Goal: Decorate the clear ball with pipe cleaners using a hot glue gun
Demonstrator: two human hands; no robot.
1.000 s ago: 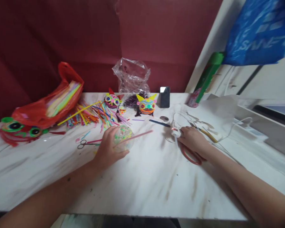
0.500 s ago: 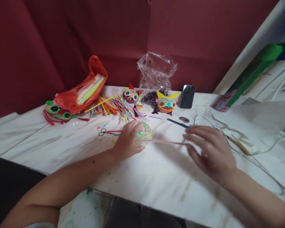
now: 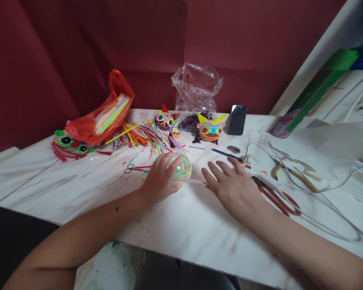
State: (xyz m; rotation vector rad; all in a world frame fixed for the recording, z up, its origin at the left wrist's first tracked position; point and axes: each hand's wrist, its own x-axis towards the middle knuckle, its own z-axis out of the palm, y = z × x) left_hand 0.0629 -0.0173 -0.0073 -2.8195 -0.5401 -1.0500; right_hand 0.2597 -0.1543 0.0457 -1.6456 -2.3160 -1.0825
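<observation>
at the far left of the marbled white tabletop (image 3: 193, 233), a red and green face (image 3: 71, 149) with black-centred eyes lies partly under a red plastic bag (image 3: 78, 129), whose open end shows pale strips (image 3: 110, 117). next to the bag spreads a heap of many-coloured sticks (image 3: 136, 136), a long yellow one lying across it. nearer the person, scissors (image 3: 129, 168) lie with their blades toward the left hand (image 3: 159, 179). that hand is closed around the left side of a clear ball (image 3: 184, 166), dotted with green and yellow, at the middle of the table. behind it sits a small face with red horns (image 3: 165, 120), and farther right a clear plastic bag (image 3: 196, 86) stands against the dark red backdrop (image 3: 245, 52). a thin pink strip (image 3: 195, 181) runs from by the left hand, just below the ball, toward the right hand (image 3: 230, 183), which is palm down and not closed, its fingers spread; whether it touches the strip i cannot tell. behind these are a face with yellow horns (image 3: 211, 131) and a leaning phone (image 3: 237, 120). past the right hand lie red-handled pliers (image 3: 278, 197), a yellow-handled tool (image 3: 302, 180) and looping white cord (image 3: 347, 217)
</observation>
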